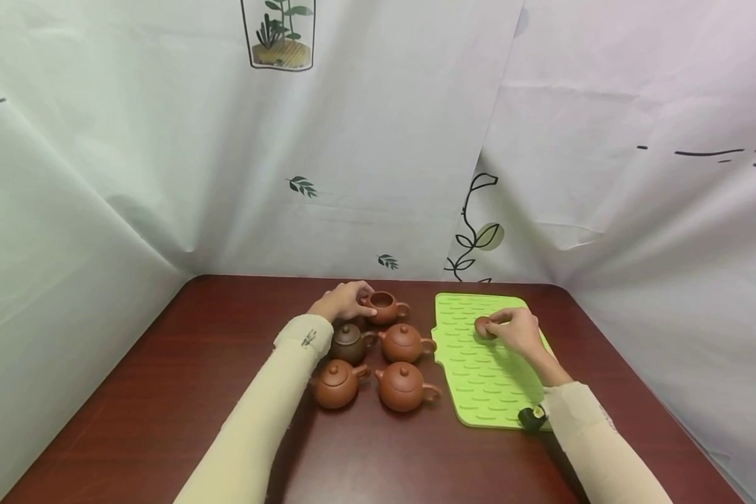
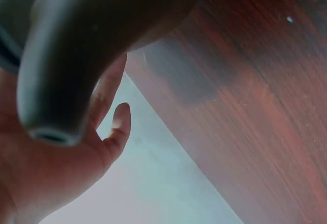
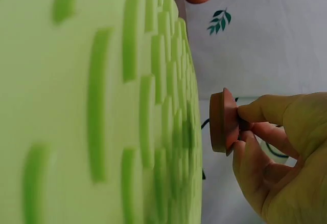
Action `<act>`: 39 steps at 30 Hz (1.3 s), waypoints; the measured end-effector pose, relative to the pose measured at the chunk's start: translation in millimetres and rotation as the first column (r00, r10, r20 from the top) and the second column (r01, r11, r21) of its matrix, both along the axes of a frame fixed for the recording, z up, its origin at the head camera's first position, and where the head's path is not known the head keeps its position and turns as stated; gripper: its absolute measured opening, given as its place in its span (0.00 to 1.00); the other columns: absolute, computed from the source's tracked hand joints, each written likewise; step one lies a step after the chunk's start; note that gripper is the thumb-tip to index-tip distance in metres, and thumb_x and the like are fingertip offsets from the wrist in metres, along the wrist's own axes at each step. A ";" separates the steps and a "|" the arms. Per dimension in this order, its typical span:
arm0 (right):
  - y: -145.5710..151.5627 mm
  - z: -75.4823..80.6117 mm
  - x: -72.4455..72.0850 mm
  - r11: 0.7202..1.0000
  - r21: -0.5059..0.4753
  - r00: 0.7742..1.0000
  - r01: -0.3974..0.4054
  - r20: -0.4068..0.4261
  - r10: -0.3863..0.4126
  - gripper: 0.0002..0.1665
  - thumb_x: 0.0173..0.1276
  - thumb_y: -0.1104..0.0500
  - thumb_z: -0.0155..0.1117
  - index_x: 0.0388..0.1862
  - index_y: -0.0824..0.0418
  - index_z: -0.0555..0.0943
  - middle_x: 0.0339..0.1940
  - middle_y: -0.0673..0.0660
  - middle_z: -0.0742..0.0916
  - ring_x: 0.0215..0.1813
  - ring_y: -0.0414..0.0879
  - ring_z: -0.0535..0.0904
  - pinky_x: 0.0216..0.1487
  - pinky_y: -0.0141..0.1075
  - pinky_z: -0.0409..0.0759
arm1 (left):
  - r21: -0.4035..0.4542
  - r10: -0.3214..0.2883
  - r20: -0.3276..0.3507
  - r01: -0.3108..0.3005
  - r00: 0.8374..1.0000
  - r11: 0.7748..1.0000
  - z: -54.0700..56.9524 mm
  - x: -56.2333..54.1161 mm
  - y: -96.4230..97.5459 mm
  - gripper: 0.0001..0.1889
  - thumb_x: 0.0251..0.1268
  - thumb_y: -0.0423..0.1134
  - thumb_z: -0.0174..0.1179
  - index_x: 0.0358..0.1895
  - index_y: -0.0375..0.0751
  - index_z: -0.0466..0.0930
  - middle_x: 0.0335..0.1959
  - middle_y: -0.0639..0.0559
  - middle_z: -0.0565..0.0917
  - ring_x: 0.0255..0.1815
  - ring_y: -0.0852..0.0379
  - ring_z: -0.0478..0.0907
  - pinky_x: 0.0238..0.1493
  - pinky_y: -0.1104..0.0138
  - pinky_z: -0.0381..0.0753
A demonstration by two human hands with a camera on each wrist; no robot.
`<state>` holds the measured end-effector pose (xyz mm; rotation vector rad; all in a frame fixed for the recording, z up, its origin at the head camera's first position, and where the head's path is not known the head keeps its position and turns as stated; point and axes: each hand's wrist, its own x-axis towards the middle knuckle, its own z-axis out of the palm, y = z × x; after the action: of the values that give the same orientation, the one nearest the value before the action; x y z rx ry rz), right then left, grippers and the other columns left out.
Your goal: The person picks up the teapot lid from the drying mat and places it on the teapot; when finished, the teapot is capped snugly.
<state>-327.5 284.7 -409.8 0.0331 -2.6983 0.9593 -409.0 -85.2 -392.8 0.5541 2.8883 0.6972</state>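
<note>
At the back of the group stands a reddish-brown clay teapot [image 1: 383, 308] without its lid, its round opening showing. My left hand [image 1: 345, 301] holds it from the left side, thumb at the front and fingers towards the back. In the left wrist view the dark teapot's spout [image 2: 56, 96] covers part of that hand, and the held pot is hidden. My right hand [image 1: 518, 329] pinches a reddish-brown teapot lid [image 3: 224, 121] by its knob between thumb and fingers. The lid's flat underside faces the green mat [image 3: 66, 106], with a gap between them.
Before the lidless pot stand a dark brown teapot [image 1: 348, 344] and three lidded reddish ones [image 1: 403, 343], close together. The bright green ridged mat lies to their right. A small dark object [image 1: 532, 418] sits on its near edge, by the right sleeve. White cloth [image 1: 365, 140] hangs behind the table.
</note>
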 end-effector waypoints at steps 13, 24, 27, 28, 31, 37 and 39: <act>-17.6 8.3 1.0 0.999 -0.002 0.996 -0.032 -0.082 0.032 0.09 0.61 0.62 0.72 0.36 0.68 0.88 0.36 0.64 0.89 0.41 0.59 0.84 0.31 0.39 0.77 | -0.024 0.018 -0.004 -0.018 1.000 1.000 4.1 1.4 5.1 0.28 0.64 0.53 0.67 0.64 0.51 0.74 0.63 0.51 0.79 0.65 0.48 0.71 0.68 0.45 0.58; -28.6 10.1 2.1 0.999 -0.035 0.998 -0.039 -0.060 0.037 0.09 0.62 0.62 0.71 0.38 0.67 0.88 0.37 0.63 0.89 0.43 0.58 0.84 0.31 0.38 0.77 | -0.043 0.024 -0.005 -0.024 1.000 0.999 2.7 1.0 5.8 0.28 0.63 0.54 0.67 0.65 0.51 0.74 0.63 0.52 0.79 0.65 0.48 0.71 0.68 0.43 0.55; -32.6 10.6 1.7 0.998 -0.039 0.997 -0.048 -0.059 0.045 0.09 0.62 0.61 0.71 0.37 0.67 0.88 0.37 0.62 0.89 0.43 0.58 0.84 0.31 0.38 0.77 | -0.048 0.027 -0.004 -0.027 1.000 0.998 2.1 1.3 5.4 0.28 0.62 0.54 0.67 0.64 0.51 0.75 0.62 0.52 0.79 0.65 0.49 0.72 0.68 0.43 0.55; -34.0 11.0 1.3 0.998 -0.038 0.997 -0.049 -0.061 0.046 0.08 0.62 0.61 0.71 0.37 0.66 0.88 0.36 0.61 0.89 0.43 0.57 0.84 0.32 0.38 0.77 | -0.048 0.029 -0.004 -0.029 1.000 0.998 2.0 1.2 5.3 0.28 0.62 0.53 0.67 0.64 0.51 0.75 0.62 0.51 0.79 0.64 0.49 0.72 0.68 0.43 0.56; -38.4 13.2 -0.5 0.998 -0.032 0.996 -0.054 -0.070 0.052 0.08 0.63 0.61 0.71 0.36 0.66 0.88 0.36 0.61 0.90 0.42 0.56 0.84 0.33 0.39 0.77 | -0.043 0.036 -0.010 -0.036 0.999 0.998 1.7 1.4 4.2 0.27 0.62 0.53 0.68 0.64 0.52 0.75 0.61 0.52 0.80 0.64 0.48 0.72 0.68 0.43 0.56; -47.5 18.6 -3.0 0.998 -0.029 0.996 -0.050 -0.079 0.048 0.09 0.62 0.60 0.72 0.37 0.65 0.88 0.38 0.61 0.90 0.43 0.55 0.84 0.33 0.39 0.76 | -0.043 0.045 -0.028 -0.047 0.999 0.998 0.9 0.0 3.4 0.27 0.61 0.53 0.69 0.62 0.52 0.76 0.59 0.53 0.81 0.63 0.49 0.73 0.71 0.40 0.50; -50.6 20.4 -3.1 0.998 -0.028 0.995 -0.054 -0.083 0.051 0.09 0.62 0.60 0.72 0.37 0.65 0.89 0.38 0.61 0.90 0.43 0.55 0.84 0.34 0.39 0.76 | -0.040 0.044 -0.029 -0.045 0.999 0.998 0.8 -0.6 3.3 0.27 0.61 0.53 0.69 0.62 0.52 0.76 0.59 0.52 0.81 0.63 0.49 0.73 0.71 0.40 0.49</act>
<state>-330.5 234.0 -389.4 0.1352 -2.6190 0.9910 -409.6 -81.9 -392.1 0.4994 2.9422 0.6397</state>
